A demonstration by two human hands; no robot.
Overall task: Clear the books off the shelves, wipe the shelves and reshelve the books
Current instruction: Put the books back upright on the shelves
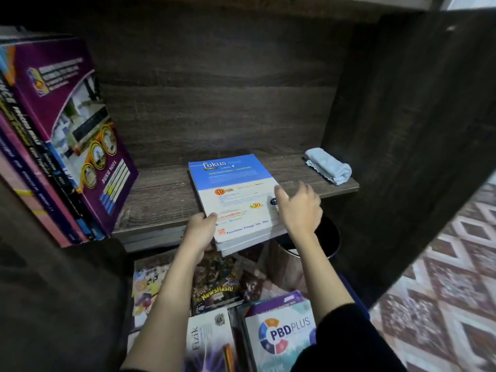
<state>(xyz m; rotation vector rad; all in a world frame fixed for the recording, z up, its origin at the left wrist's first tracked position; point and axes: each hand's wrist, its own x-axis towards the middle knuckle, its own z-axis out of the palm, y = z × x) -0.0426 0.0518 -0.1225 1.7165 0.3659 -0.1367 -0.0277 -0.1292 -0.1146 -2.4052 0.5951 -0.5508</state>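
Small stack of workbooks [236, 200] lies flat on the shelf [161, 194], near edge overhanging. Left hand [200, 232] grips its near-left corner; right hand [299, 208] rests spread and open on its right edge. Judged stiff, moderately heavy, glossy; support underneath. Folded cloth [328, 165] lies well apart.

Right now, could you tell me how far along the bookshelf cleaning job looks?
Wiping looks finished: the folded blue cloth lies set aside on the shelf. Reshelving is under way: leaning books stand at the left, and the left hand grips a flat stack topped by the Fokus book, which overhangs the shelf's front edge, the right hand open beside it. Left: books below, including PBD Plus.
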